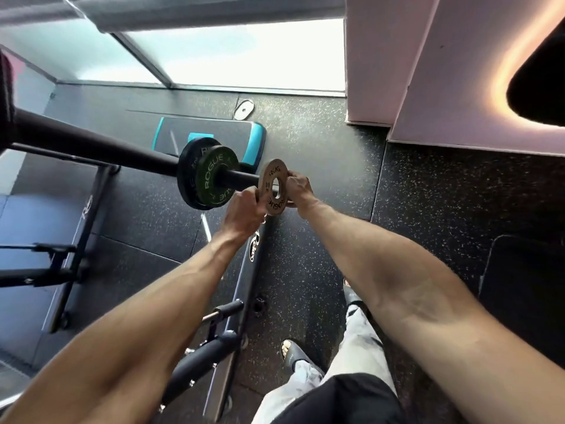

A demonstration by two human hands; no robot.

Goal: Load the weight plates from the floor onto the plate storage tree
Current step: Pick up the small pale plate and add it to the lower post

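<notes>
Tan weight plate (273,172), held upright at the near tip of the storage tree's horizontal peg (241,178), its centre hole lined up with the peg end. Whether the peg has entered the hole cannot be told. The left hand (241,209) pinches the plate's left rim and the right hand (301,191) grips its right rim, fingers curled behind. Farther along the peg, to the left, sit a green plate (215,175) and behind it a larger black plate (186,175), both already loaded. One small pale plate (244,109) lies flat on the floor (321,166) at the far side, just beyond a teal-edged step platform (214,130). Judged progress: two plates stored, a third at the point of sliding on, and at least one left to fetch.
</notes>
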